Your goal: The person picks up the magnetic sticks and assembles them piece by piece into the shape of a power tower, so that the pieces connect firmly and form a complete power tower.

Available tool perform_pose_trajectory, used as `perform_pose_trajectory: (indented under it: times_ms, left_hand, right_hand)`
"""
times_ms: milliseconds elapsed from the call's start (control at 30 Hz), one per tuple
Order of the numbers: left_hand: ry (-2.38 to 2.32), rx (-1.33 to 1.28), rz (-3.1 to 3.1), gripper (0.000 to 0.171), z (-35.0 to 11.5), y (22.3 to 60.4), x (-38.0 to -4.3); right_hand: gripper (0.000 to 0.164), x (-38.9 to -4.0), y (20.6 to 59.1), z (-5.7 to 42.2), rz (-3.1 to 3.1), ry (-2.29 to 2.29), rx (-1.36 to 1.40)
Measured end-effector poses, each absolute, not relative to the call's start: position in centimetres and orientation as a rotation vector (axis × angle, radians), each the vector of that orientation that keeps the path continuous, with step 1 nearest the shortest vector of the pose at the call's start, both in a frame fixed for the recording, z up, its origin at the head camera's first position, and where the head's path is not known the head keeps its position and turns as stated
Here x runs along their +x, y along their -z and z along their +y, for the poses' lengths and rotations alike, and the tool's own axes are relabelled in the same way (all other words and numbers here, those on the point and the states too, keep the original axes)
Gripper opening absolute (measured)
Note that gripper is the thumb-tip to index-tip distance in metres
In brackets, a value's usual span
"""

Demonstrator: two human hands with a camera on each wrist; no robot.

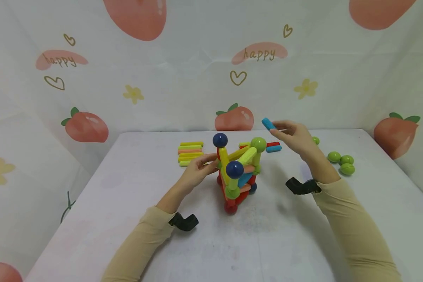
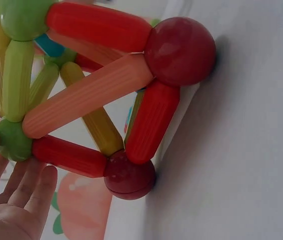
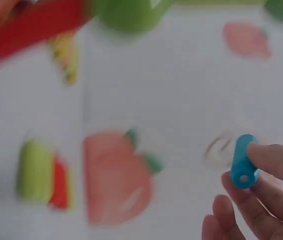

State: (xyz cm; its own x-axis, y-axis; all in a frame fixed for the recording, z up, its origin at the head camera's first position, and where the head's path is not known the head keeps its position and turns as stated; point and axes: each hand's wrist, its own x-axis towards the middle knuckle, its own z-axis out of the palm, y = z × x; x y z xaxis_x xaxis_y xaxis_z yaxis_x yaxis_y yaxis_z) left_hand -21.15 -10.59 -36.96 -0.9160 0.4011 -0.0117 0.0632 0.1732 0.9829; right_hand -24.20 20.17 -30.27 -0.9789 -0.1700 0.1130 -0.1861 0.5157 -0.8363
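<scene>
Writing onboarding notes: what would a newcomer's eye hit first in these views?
The multicoloured rod-and-ball structure in the middle of the white table, its left side held by the left hand. Then the blue rod pinched in the right hand, raised off the table. Behind, the white backdrop printed with red fruit.

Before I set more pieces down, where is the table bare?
Bare: the table left of the stick row, and nearer than the toy frame, between the sleeves. Crowded: behind the toy frame, with other sticks, and back right, by the green balls.
</scene>
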Motion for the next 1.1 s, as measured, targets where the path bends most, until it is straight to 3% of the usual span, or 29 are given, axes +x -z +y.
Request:
perform_pose_trajectory:
  times_ms: [267, 767, 967, 1100]
  left_hand:
    - [-1.833, 0.456, 2.129, 0.041, -9.1, 37.1, -21.3]
    - [-1.820, 0.450, 2.133, 0.041, -8.8, 37.1, -21.2]
    - [-1.821, 0.444, 2.146, 0.040, -8.8, 37.2, -21.1]
    - [-1.807, 0.444, 2.163, 0.041, -8.9, 37.1, -21.0]
  right_hand:
    - [0.033, -20.6, 26.7, 15.9, -2.515, -1.596, 0.662]
    - [0.023, -19.7, 27.9, 15.0, -2.651, -1.526, 0.709]
    - [0.025, -19.7, 27.9, 15.1, -2.669, -1.562, 0.688]
    - [0.036, -20.0, 28.0, 15.7, -2.641, -1.629, 0.665]
